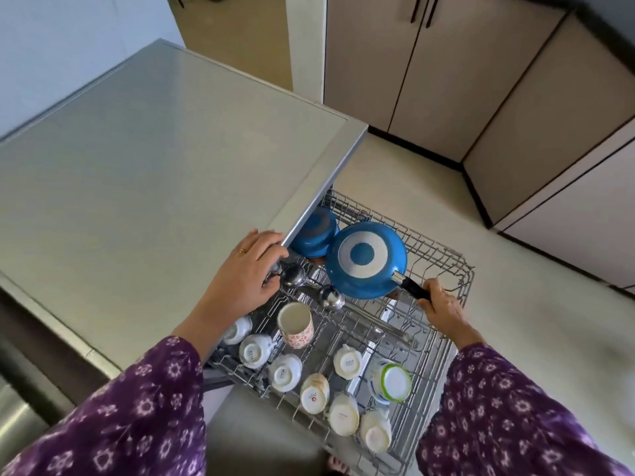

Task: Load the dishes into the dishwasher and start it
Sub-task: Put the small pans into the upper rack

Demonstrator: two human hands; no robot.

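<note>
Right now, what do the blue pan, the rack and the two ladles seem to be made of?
Blue pan: likely enamelled or coated metal, glossy blue with a pale ring on its base; its handle looks like black plastic. Rack: grey coated metal wire, thin rods in a grid. Ladles: probably polished stainless steel, given the mirror-like highlights.

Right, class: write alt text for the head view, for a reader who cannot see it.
A person's right hand holds a blue pan by its handle in a pulled-out dishwasher rack of cups. The left hand rests on the counter edge.

Right hand (443,305) grips the pan handle (413,287); left hand (242,273) perhaps touches a ladle (292,274).
</note>
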